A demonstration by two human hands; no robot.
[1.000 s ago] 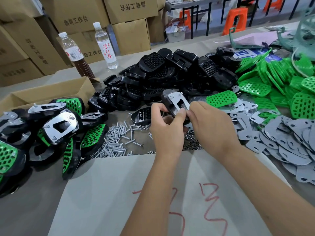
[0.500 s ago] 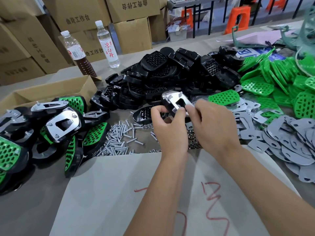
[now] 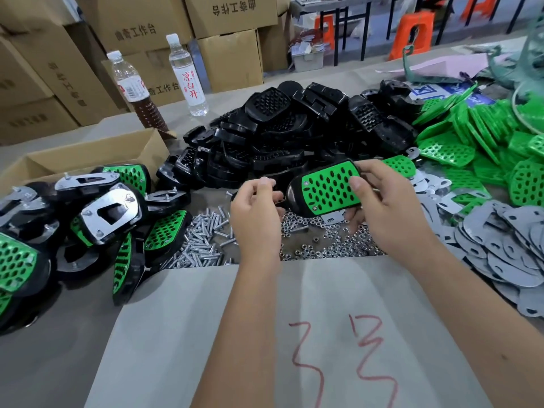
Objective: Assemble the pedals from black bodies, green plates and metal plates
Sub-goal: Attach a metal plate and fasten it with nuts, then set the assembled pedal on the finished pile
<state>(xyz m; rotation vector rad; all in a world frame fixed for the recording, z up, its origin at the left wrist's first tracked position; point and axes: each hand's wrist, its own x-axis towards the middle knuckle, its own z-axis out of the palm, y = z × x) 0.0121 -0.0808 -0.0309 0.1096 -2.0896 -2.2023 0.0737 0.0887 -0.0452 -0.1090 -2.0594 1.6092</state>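
Green-faced pedal [image 3: 326, 189] in work — gripped by the right hand [image 3: 388, 210] above the nuts [image 3: 326, 245] on the table [image 3: 44, 363], a metal plate edge showing beneath it; left hand [image 3: 254, 213] just beside its end, fingers loosely curled, whether pinching anything cannot be told. Done, by the look: a dozen or so finished pedals [image 3: 112, 213] heaped at left. Left — a large stock of black bodies [image 3: 282, 136], green plates [image 3: 485, 134], metal plates [image 3: 506, 245] and screws [image 3: 203, 240], so the job seems far from finished
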